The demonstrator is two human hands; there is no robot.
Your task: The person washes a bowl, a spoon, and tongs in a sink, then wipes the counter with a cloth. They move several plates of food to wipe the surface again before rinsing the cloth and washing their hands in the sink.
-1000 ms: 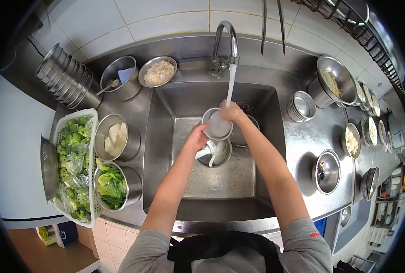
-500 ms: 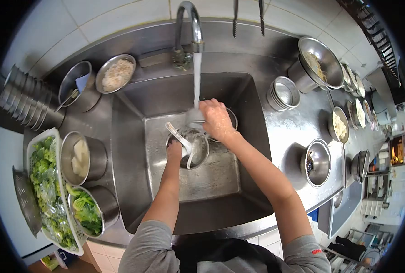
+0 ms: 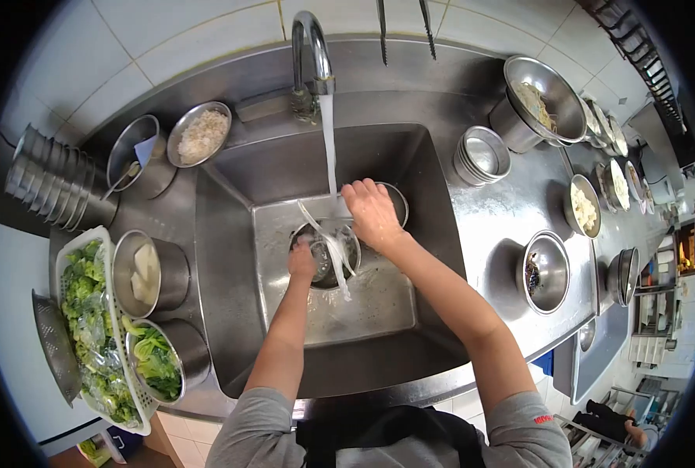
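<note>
In the steel sink (image 3: 433,312), my left hand (image 3: 302,259) grips the left rim of a round metal bowl (image 3: 347,274). A white spoon (image 3: 313,218) lies across this bowl, blurred by splashing water. My right hand (image 3: 372,212) is curled just above and right of the bowl, beside the falling water; what its fingers hold is blurred and partly hidden. Behind it, a second metal bowl (image 3: 399,201) shows at the sink's right side. Water pours from the faucet (image 3: 324,82) between the sink's back wall and my hands.
At left stand a basket of broccoli (image 3: 141,390), a pot of greens (image 3: 195,355), a pot of pale pieces (image 3: 174,273) and stacked metal cups (image 3: 55,183). Right of the sink are stacked small bowls (image 3: 484,152), a bowl with dark bits (image 3: 552,269) and a noodle bowl (image 3: 570,113).
The spoon has shifted and turned in the bowl, and water now splashes over the bowl's right part. My right hand has moved slightly down. The view has shifted slightly.
</note>
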